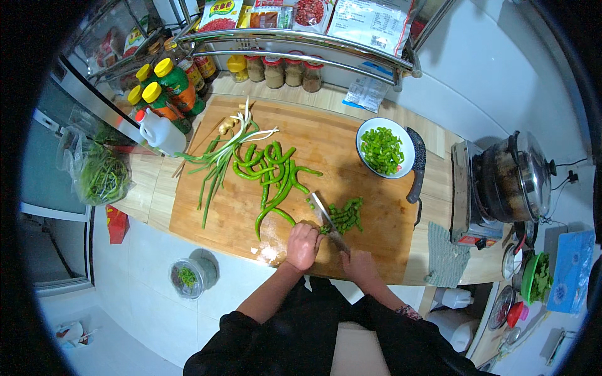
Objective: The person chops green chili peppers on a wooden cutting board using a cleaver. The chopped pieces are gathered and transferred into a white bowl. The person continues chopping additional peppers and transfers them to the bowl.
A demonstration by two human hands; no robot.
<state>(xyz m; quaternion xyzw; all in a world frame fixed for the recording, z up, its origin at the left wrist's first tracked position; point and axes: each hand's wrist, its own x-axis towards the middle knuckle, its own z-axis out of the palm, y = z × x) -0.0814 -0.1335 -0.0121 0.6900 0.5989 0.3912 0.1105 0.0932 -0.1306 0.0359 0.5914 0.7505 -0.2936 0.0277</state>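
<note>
My right hand (360,267) grips a kitchen knife (324,214) whose blade points away from me over the wooden cutting board (376,254). Just left of the blade, my left hand (303,246) is curled, fingertips holding green pieces against the board; the fingers hide most of them. Chopped green pepper pieces (345,216) lie to the blade's right. Whole long green peppers (277,169) are heaped farther up the board. Left of them are scallions (225,150) and a piece of ginger (228,124). An enamel bowl (385,148) at the upper right contains cut green pieces.
A dark-handled cleaver (416,183) lies beside the bowl. Right stands a gas stove (463,202) with a lidded pot (512,178). Bottles (174,87) and a white jug (160,131) stand at left. Spice jars (273,73) line the back under a metal rack (301,35). A bin (194,277) stands on the floor.
</note>
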